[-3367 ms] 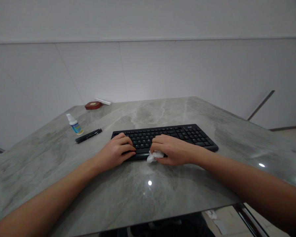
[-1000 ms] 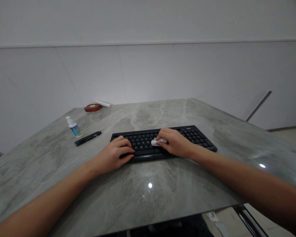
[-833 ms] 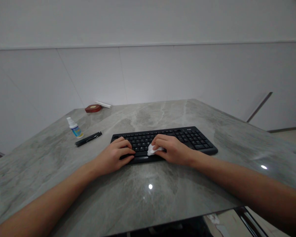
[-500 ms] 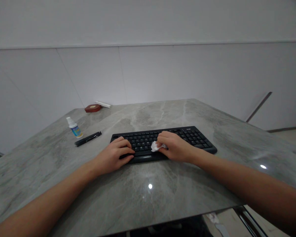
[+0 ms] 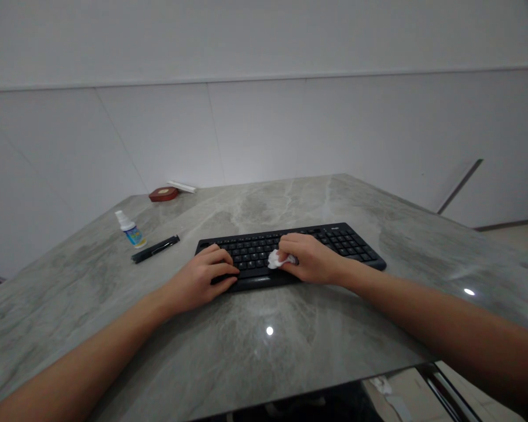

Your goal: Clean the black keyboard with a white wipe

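A black keyboard (image 5: pixel 255 283) lies on the marbled table in front of me. My left hand (image 5: pixel 206 271) rests across its left end, fingers apart over the keys and thumb near the front edge. Pinched in my right hand (image 5: pixel 305 258) is a crumpled white tissue (image 5: pixel 274 259), which is against the keys around the middle of the keyboard. That hand and wrist hide some keys to the right of centre. The number pad at the right end shows uncovered.
On the grey table (image 5: pixel 264 363), a white spray bottle (image 5: pixel 131 230) with a blue label stands left of the keyboard, beside a black pen-like item (image 5: pixel 155 249). Toward the back left lie a dark red box (image 5: pixel 163 194) and a white flat strip (image 5: pixel 182 187). A pale wall (image 5: pixel 264 129) rises behind.
The whole view has shifted very slightly. Both hands keep nearly the same places on the keyboard, and the tissue stays in my right hand.
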The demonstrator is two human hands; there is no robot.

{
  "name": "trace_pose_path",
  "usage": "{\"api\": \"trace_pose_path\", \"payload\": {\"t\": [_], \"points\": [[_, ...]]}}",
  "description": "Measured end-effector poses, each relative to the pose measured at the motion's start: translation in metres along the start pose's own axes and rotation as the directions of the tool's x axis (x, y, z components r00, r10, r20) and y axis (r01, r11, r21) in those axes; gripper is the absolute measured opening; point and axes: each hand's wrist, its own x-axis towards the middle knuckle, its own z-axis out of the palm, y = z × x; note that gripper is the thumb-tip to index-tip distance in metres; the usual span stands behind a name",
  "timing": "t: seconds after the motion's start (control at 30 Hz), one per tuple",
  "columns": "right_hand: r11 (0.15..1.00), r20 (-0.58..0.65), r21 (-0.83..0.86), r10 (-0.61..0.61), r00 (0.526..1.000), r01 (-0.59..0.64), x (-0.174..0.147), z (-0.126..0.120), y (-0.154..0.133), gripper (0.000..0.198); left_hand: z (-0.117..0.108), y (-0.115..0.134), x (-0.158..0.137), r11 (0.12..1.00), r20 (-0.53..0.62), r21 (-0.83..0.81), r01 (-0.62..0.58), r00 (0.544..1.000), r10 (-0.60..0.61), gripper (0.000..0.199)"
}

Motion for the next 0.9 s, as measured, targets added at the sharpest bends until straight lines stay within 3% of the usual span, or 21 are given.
{"api": "trace_pose_path", "payload": {"t": [0.37,0.63,0.9], "points": [[0.999,0.078,0.033,-0.007,0.997,0.005,0.0,-0.006,-0.002,0.019,-0.001,0.001,0.001,1.0,-0.003,0.006,-0.009,1.0,0.009,0.014],[0.989,-0.003,0.124,0.081,0.997,-0.08,-0.001,0.003,-0.003,0.015,-0.001,0.001,0.002,1.0,0.0,0.002,0.0,1.0,0.0,0.014],[0.982,0.017,0.185,-0.048,0.999,0.044,0.001,-0.002,-0.008,0.019,-0.001,0.002,0.001,1.0,-0.006,0.005,0.005,1.0,-0.005,0.016]]}}
